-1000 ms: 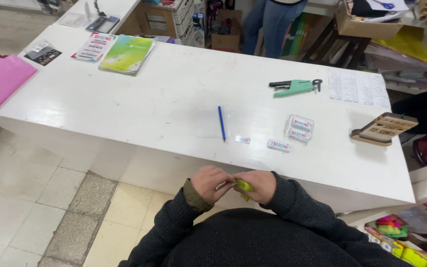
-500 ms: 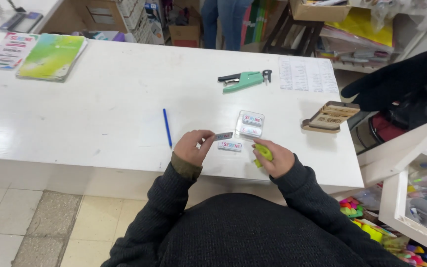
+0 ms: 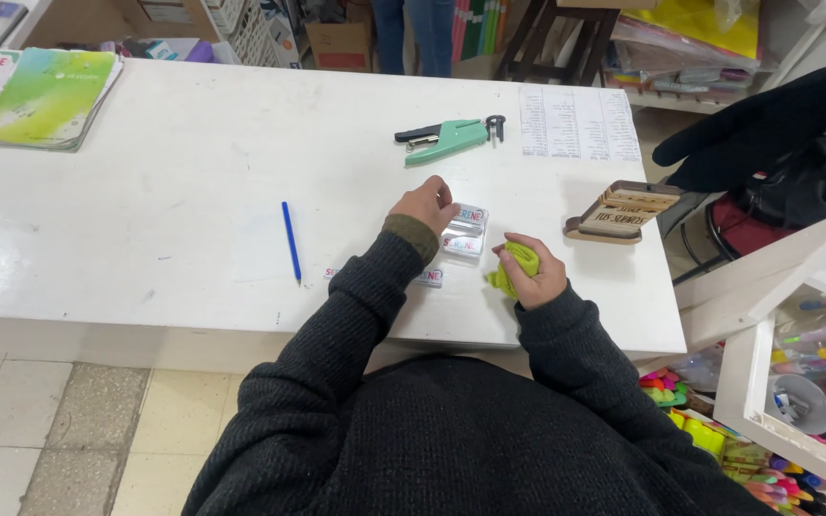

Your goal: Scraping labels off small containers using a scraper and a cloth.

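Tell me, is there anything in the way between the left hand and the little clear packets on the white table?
No. The left hand is right at the clear packets, fingertips at their edge, with nothing between them. The blue pen lies off to one side, and the right hand holds a yellow-green thing apart from them.

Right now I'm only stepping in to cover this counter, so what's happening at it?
A person in a dark knit sweater stands at the white counter. The left hand rests its fingertips on a small clear plastic box of printed cards. The right hand grips a soft yellow-green wad just above the counter. A blue pen, a green hand punch and a printed sheet lie untouched nearby.
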